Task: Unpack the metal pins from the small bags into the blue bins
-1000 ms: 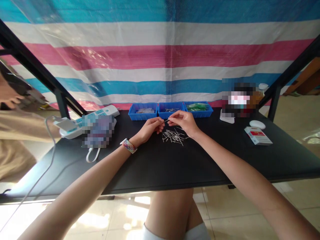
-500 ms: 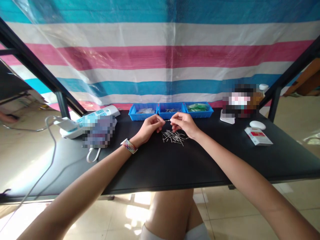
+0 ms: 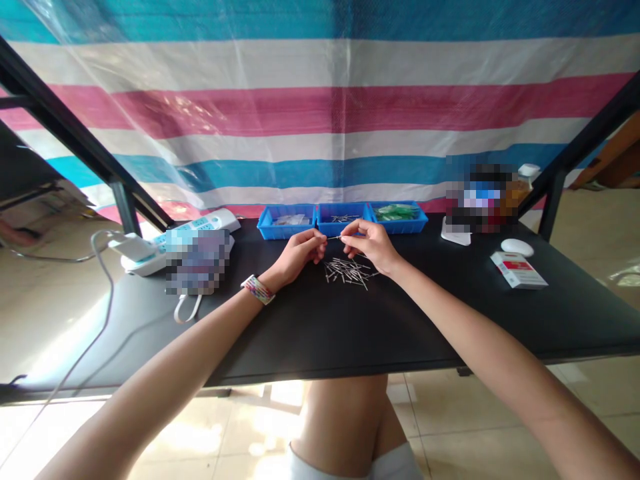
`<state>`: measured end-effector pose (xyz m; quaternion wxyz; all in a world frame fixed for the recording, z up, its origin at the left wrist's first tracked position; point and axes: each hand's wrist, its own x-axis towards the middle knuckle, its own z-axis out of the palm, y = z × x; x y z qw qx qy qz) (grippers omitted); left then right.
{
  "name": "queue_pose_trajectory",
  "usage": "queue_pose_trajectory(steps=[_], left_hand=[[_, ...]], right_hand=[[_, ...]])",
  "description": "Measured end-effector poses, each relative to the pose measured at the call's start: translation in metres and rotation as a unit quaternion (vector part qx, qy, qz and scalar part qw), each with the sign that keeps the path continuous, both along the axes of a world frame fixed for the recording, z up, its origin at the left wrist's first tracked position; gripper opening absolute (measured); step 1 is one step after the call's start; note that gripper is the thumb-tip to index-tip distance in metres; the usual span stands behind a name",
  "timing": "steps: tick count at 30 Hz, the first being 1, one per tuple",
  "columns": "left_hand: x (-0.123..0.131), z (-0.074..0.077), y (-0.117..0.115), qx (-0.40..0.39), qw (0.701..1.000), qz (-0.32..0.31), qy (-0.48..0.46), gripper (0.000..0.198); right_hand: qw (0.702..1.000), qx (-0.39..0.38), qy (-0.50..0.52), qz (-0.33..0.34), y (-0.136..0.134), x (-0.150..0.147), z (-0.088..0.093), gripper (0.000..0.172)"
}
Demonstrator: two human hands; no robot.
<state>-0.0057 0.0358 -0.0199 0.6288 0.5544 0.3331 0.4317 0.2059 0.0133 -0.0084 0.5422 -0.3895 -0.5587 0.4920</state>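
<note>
Thin metal pin [image 3: 334, 237] spans the gap above the worktop [image 3: 300, 333]: your left hand [image 3: 303, 251], curled nearly closed, pinches one end; your right hand [image 3: 370, 245], likewise curled, pinches the other, just beyond the pin pile [image 3: 347, 271].

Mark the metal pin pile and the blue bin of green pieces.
Metal pin pile [image 3: 348, 271]: head view, middle of the heap.
Blue bin of green pieces [image 3: 405, 227]: head view, front wall.

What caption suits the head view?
Left hand and right hand hold a thin pin near a pin pile and blue trays.
</note>
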Motion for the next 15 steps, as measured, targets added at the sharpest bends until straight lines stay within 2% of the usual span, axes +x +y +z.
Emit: queue_pose_trajectory(steps=[8, 15], left_hand=[[0.0001, 0.0021, -0.0027, 0.031, 0.999, -0.002, -0.010, 0.031], [0.0009, 0.0014, -0.0030, 0.043, 0.999, -0.001, -0.005, 0.033]], right_hand=[[0.997, -0.063, 0.024, 0.022, 0.0006, 0.0026, 0.0004, 0.033], [0.997, -0.060, 0.029, 0.032, -0.0016, -0.0008, 0.0004, 0.033]])
